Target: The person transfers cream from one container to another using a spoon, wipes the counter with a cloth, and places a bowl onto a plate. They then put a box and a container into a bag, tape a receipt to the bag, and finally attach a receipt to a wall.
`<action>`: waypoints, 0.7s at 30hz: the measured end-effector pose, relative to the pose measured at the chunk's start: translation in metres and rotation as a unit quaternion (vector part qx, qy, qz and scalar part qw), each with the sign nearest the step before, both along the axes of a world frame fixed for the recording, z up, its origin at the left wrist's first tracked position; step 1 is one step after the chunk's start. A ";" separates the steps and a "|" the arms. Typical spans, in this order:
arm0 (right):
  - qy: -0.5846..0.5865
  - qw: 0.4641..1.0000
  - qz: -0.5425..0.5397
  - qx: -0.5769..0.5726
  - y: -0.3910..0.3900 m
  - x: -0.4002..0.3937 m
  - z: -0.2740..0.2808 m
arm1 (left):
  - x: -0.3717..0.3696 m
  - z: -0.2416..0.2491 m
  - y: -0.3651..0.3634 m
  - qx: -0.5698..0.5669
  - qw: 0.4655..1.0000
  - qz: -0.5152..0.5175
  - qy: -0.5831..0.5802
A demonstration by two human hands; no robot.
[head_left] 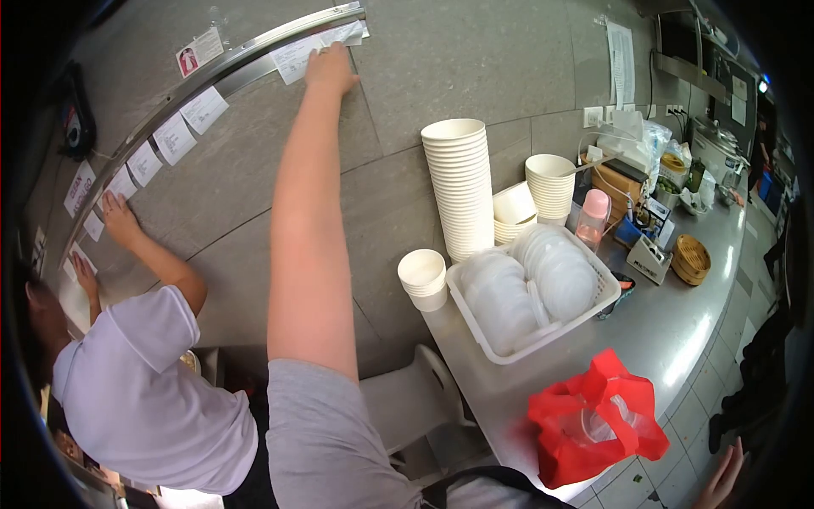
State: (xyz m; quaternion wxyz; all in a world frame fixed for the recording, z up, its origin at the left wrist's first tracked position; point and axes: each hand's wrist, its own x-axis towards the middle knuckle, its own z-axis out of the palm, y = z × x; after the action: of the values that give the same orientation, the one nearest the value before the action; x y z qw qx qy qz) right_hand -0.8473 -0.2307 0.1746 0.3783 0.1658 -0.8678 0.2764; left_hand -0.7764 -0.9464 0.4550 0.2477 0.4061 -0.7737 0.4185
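My left arm reaches up to the metal rail (263,34) on the tiled wall. At its far end, my left hand (332,69) has its fingers closed on a printed paper ticket (293,59) hanging from the rail. A second paper slip (346,34) shows just beyond the fingertips. My right hand (723,477) is only partly in view at the lower right edge, its fingers stretched out and holding nothing visible. Nearest to it is a red bag (555,437) with clear plastic containers inside, standing on the steel counter (500,403).
At left a co-worker (161,382) touches slips on the same rail. Stacked paper cups (458,195) and a white basket (496,349) of plastic lids stand on the counter. Farther along are a pink-capped bottle (593,219) and a bamboo steamer (691,259). A chair (411,403) sits below.
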 end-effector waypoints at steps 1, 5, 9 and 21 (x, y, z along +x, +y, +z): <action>-0.051 0.996 0.050 -0.052 0.022 -0.021 -0.024 | -0.006 -0.011 0.011 0.006 0.999 -0.050 0.008; -0.123 0.974 0.075 -0.174 -0.026 -0.004 -0.023 | -0.027 -0.106 0.115 -0.013 0.917 -0.398 0.019; -0.110 0.937 0.283 -0.173 -0.095 0.036 0.007 | 0.042 -0.207 0.312 0.172 0.786 -0.590 -0.066; -0.234 0.777 0.546 -0.207 -0.100 0.070 0.002 | 0.094 -0.305 0.440 0.512 0.405 -0.731 0.200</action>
State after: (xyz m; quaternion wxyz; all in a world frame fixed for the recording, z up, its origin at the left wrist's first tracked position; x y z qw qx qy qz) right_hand -0.7773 -0.3311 0.1771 -0.0263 0.4600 -0.6151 0.6398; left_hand -0.6819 -0.5068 0.1503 0.3529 -0.1903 -0.7750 -0.4885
